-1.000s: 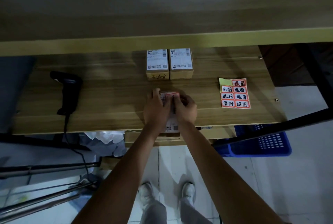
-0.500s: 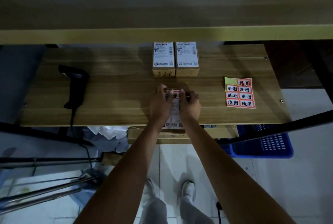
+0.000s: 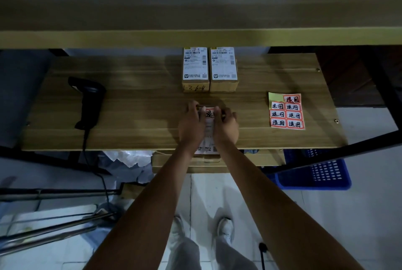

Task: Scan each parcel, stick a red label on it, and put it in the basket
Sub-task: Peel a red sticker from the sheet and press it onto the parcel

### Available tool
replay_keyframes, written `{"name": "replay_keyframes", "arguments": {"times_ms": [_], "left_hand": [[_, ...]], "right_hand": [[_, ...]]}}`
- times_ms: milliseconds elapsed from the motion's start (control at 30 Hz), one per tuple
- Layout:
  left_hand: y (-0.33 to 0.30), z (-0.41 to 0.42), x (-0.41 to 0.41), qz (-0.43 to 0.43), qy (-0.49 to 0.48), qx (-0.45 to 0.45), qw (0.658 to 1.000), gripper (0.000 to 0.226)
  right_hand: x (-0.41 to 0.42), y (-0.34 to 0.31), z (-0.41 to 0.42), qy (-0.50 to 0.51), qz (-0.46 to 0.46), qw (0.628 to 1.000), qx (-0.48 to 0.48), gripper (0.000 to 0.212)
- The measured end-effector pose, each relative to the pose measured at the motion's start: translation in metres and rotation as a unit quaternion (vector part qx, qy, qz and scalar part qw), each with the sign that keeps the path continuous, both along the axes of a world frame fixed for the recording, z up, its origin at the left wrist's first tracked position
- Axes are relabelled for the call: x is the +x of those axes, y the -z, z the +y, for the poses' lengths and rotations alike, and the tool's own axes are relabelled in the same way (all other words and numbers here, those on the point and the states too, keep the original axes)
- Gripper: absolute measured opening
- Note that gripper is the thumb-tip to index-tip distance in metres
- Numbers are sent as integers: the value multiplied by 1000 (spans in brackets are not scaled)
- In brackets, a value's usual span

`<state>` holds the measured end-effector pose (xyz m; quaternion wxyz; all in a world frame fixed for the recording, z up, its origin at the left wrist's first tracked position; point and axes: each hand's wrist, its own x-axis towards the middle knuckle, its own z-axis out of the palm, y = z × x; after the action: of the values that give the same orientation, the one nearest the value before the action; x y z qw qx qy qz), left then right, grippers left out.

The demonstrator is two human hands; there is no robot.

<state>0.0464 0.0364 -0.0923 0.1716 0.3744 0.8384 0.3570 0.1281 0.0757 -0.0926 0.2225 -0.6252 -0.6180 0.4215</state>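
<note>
A small brown cardboard parcel [image 3: 208, 137] with a white shipping label lies at the near edge of the wooden table [image 3: 139, 117], its long axis running from the person toward the shelf. The left hand [image 3: 191, 125] and the right hand [image 3: 226, 127] rest on top of it, fingertips pressing a red label [image 3: 209, 113] at its far end — the hands hide most of the parcel and half the label's writing. A blue plastic basket [image 3: 322, 174] sits on the floor to the right, partly cut off by the table.
</note>
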Motion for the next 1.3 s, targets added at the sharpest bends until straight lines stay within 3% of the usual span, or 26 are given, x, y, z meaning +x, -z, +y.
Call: {"name": "replay_keyframes", "arguments": {"times_ms": [400,767,933,1300], "left_hand": [[-5,0,4,5,-19,-10,1000,42],[-1,1,2,41,-12,-9,999,29],[-4,3,2,17,-38,-31,999,30],[3,5,0,13,-7,-25,1000,35]], "right_hand": [[2,2,0,5,6,999,-35,48],[1,0,0,-8,-15,1000,-3,48],[3,-7,-8,26,-14,997,68,45],[1,-1,-1,-7,-36,999,-16,44]]}}
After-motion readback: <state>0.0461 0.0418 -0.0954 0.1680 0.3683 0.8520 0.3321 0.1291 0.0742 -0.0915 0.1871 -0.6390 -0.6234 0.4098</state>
